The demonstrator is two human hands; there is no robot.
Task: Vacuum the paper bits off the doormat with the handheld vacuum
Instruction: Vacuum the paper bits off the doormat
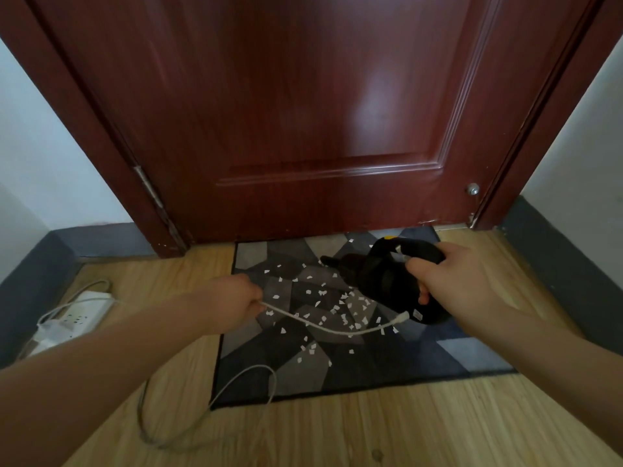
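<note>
The right hand [462, 281] grips the loop handle of a black handheld vacuum [387, 281], fingers curled tightly round the handle with the thumb on the near side. The vacuum hangs above the far right part of a grey, black and blue rectangular doormat with a geometric pattern [404, 358]; its dark nozzle points leftward and away from the hand, towards the middle of the mat. A small yellow patch shows on top of the vacuum body, just beyond the hand.

The left hand [236, 303] is closed around a thin white charging cable [323, 326], pinching it where it leaves the fist. From there the cable sags rightward across the mat and its plug end meets the rear of the vacuum, just below the right hand. Whether the plug is fully seated cannot be told. Behind the left hand the same cable drops to the pale wooden floor [337, 433] and lies in a loose loop beneath the left forearm.

Small white paper bits [340, 298] lie scattered on the doormat, thickest between the two hands and under the cable, with a few more towards the near side.

Well to the left of the left hand, a white power strip [72, 320] rests on the floor against the dark grey skirting board. Beyond both hands stands a closed dark red wooden door [303, 112].
</note>
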